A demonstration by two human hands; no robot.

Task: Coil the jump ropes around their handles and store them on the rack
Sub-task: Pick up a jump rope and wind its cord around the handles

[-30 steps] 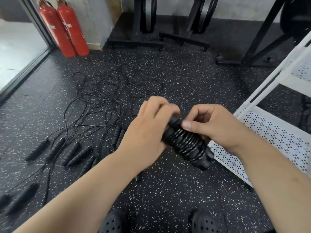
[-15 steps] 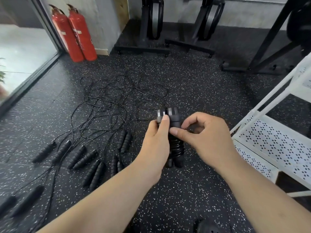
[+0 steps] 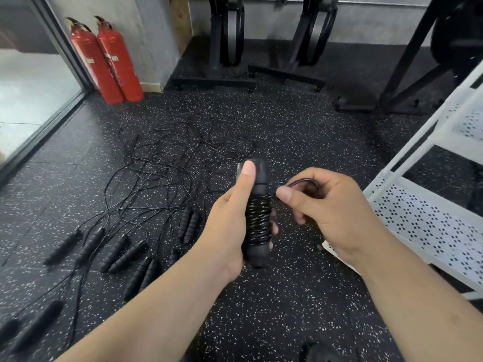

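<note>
beside handles [image 3: 257, 180], r hand [image 3: 332, 212] now pulled off w/ rope loop [image 3: 303, 182].

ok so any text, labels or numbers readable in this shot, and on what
None can be read.
Left red fire extinguisher: pale label, too blurred to read.
Right red fire extinguisher: pale label, too blurred to read.
Black cord-wrapped jump rope handles in the left hand, loose black cord end in the right hand, white perforated metal rack: no print visible.

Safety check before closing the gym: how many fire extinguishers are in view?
2. The left extinguisher and the right extinguisher stand side by side against the wall, far left. None seems hidden.
</note>
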